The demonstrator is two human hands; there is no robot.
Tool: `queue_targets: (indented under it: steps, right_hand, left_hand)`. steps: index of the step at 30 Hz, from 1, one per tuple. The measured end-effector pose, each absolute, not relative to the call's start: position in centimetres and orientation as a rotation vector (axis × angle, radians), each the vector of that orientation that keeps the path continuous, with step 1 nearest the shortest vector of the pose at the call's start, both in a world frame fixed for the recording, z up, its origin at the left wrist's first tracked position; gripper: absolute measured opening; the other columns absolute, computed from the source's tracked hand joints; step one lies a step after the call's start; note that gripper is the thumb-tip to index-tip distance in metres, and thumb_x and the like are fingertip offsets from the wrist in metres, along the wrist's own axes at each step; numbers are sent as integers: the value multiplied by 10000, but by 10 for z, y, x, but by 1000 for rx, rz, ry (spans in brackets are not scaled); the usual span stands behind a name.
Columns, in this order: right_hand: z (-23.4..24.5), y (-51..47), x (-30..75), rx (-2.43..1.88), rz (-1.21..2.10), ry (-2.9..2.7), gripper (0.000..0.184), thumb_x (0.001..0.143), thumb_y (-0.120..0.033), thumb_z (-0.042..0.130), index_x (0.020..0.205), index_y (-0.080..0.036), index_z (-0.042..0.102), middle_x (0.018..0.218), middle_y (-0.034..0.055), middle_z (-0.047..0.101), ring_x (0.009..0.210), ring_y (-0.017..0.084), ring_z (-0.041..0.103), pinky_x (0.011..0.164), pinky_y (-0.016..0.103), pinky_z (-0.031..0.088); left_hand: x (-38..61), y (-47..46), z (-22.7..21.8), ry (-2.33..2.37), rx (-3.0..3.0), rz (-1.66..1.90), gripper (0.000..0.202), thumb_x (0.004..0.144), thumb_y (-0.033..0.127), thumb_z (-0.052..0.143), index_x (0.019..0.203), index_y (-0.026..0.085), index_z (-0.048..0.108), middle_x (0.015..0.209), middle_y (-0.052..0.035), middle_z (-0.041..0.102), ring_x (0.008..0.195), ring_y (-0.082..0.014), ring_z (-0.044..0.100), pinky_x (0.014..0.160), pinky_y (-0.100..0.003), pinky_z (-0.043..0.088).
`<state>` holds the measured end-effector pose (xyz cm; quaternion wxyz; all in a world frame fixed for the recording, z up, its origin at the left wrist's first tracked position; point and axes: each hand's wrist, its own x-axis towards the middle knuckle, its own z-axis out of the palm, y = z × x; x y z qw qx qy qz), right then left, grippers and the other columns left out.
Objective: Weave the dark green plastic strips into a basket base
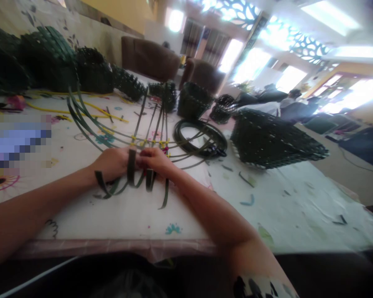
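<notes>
Both my hands meet over the near middle of the table, fingers closed on flat dark green weaving strips [131,167]. My left hand [116,160] grips the strips from the left. Beside it my right hand [158,160] pinches the same work, its fingertips close to the left ones. Strip ends curl down toward me below the hands. Beyond them, long strips cross in an open grid, with yellow ties [161,145] at several crossings. Other strips arc away to the left. The exact spot between my fingertips is hidden.
A coil of green strip [178,138] lies just beyond my right hand. A large dark woven basket [273,138] stands at the right, and several more baskets [48,58] line the far side. Yellow strips [81,111] and cut scraps are scattered on the flowered tablecloth [112,223].
</notes>
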<state>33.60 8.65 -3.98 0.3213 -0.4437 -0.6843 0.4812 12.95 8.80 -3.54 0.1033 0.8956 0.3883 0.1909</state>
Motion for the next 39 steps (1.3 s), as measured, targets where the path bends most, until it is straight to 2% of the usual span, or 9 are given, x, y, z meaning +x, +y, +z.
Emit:
queue_targets:
  steps: [5, 8, 14, 19, 24, 28, 31, 35, 39]
  right_hand:
    - [-33, 86, 342, -1154, 1150, -1965, 136, 896, -142, 672, 771, -177, 630, 709, -42, 569, 720, 136, 524, 695, 244, 432]
    - [-23, 81, 345, -1064, 973, -2187, 160, 921, -160, 652, 765, -180, 624, 755, -24, 591, 776, 152, 555, 734, 252, 439]
    - [0, 69, 346, -974, 519, -2703, 176, 931, -84, 619, 942, -190, 759, 1042, 55, 761, 966, 196, 663, 800, 261, 444]
    - [16, 55, 336, -1061, 180, -2977, 247, 989, -97, 596, 1100, -195, 793, 1235, 85, 789, 1004, 218, 712, 696, 294, 401]
    - [27, 41, 324, -1121, 10, -3167, 273, 988, -50, 576, 1065, -162, 813, 1112, 116, 822, 939, 238, 742, 658, 315, 388]
    - [25, 43, 329, -1178, 95, -3042, 256, 1009, -80, 582, 1079, -172, 810, 1127, 119, 822, 935, 239, 738, 679, 311, 409]
    - [24, 50, 343, -1125, 211, -2752, 211, 1038, -151, 588, 1049, -190, 795, 1053, 87, 812, 913, 202, 718, 745, 280, 435]
    - [32, 56, 363, -1107, 215, -2127, 276, 1076, -274, 518, 942, -177, 739, 887, 59, 734, 804, 158, 645, 768, 256, 440]
    - [43, 54, 378, -1179, 321, -1941, 268, 993, -301, 565, 764, -187, 643, 676, -9, 575, 655, 128, 498, 671, 253, 384]
  left_hand:
    - [133, 84, -17, 1329, 2529, 494, 212, 931, 370, 546, 806, 207, 594, 862, -62, 657, 808, -231, 599, 723, -318, 434]
    - [134, 85, -16, 1463, 2413, 464, 189, 895, 370, 560, 795, 212, 585, 853, -65, 662, 801, -244, 590, 687, -328, 384]
    - [134, 84, -28, 1476, 2333, 454, 194, 895, 408, 624, 868, 218, 656, 883, -73, 708, 817, -265, 610, 702, -327, 366]
    - [138, 78, -24, 1527, 2421, 384, 117, 902, 341, 611, 878, 231, 643, 877, -78, 714, 815, -279, 630, 665, -333, 322]
    - [143, 71, -16, 1506, 2559, 294, 51, 849, 275, 598, 825, 235, 577, 846, -74, 726, 776, -271, 651, 612, -333, 292]
    - [141, 79, -24, 1363, 2603, 377, 29, 821, 226, 577, 802, 231, 556, 858, -88, 725, 826, -272, 673, 666, -326, 396]
    - [136, 91, -34, 1239, 2531, 495, 81, 843, 259, 573, 774, 222, 554, 820, -80, 704, 794, -254, 653, 717, -323, 449]
    - [126, 102, -37, 1188, 2476, 523, 145, 875, 319, 573, 771, 219, 559, 770, -56, 679, 716, -223, 616, 681, -311, 447]
    - [118, 103, -31, 1126, 2482, 465, 114, 858, 307, 591, 790, 215, 585, 756, -41, 670, 709, -216, 604, 668, -303, 418]
